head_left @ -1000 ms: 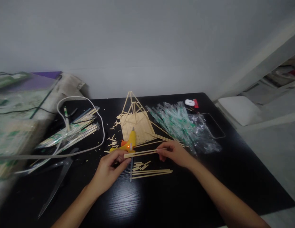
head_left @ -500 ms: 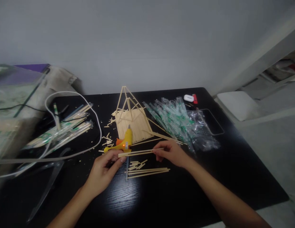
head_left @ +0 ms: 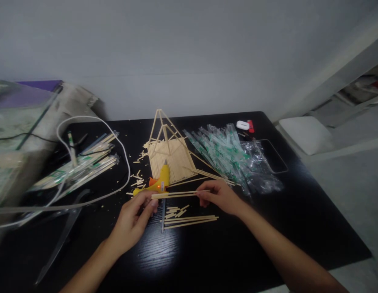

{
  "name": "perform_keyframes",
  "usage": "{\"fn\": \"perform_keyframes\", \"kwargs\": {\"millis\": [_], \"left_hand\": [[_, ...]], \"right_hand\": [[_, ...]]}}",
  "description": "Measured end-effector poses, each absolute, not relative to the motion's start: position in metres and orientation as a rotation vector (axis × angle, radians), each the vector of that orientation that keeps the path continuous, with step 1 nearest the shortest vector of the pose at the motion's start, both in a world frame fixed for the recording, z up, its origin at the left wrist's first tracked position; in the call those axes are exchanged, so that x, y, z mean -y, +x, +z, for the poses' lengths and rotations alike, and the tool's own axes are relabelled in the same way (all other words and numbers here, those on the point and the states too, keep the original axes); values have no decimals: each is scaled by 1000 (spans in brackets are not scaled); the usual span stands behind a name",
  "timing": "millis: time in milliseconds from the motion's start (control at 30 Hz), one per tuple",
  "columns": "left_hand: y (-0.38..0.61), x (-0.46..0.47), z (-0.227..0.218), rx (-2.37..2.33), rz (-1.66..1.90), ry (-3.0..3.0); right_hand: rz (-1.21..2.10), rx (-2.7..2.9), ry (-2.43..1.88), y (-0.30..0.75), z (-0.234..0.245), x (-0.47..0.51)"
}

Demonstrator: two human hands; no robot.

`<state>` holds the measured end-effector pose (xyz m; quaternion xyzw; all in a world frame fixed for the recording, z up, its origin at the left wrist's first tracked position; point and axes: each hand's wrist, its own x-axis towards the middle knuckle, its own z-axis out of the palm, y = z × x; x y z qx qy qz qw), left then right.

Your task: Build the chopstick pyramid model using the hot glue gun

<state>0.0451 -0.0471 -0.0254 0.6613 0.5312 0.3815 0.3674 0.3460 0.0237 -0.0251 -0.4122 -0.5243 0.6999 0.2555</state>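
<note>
My left hand [head_left: 134,217] and my right hand [head_left: 221,196] pinch the two ends of a pair of thin wooden sticks [head_left: 177,194], held level just above the black table [head_left: 268,228]. Right behind the sticks lies a yellow glue gun [head_left: 158,183] with an orange light on. Beyond it stands a stick model [head_left: 169,152]: a flat square base with a pyramid frame on it. More long sticks [head_left: 192,221] and short offcuts [head_left: 175,211] lie under my hands.
A heap of empty clear and green wrappers [head_left: 231,156] lies at the right, with a white case [head_left: 242,125] behind it. Wrapped chopsticks [head_left: 79,167] and a white cable [head_left: 94,122] lie at the left, beside a bag-covered box [head_left: 21,134]. A white cushion [head_left: 305,134] sits off the table.
The view shifted slightly to the right and downward over the second. Both hands kept hold of the sticks, which now sit a little more level.
</note>
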Motion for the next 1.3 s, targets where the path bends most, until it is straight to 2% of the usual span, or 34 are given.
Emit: {"fn": "perform_keyframes", "kwargs": {"millis": [633, 1300], "left_hand": [[54, 48, -22, -1390, 1040, 1716], [52, 48, -22, -1453, 1109, 1573]], "right_hand": [[1695, 1766, -1100, 347, -23, -20], [1814, 1528, -1136, 347, -30, -26]]}}
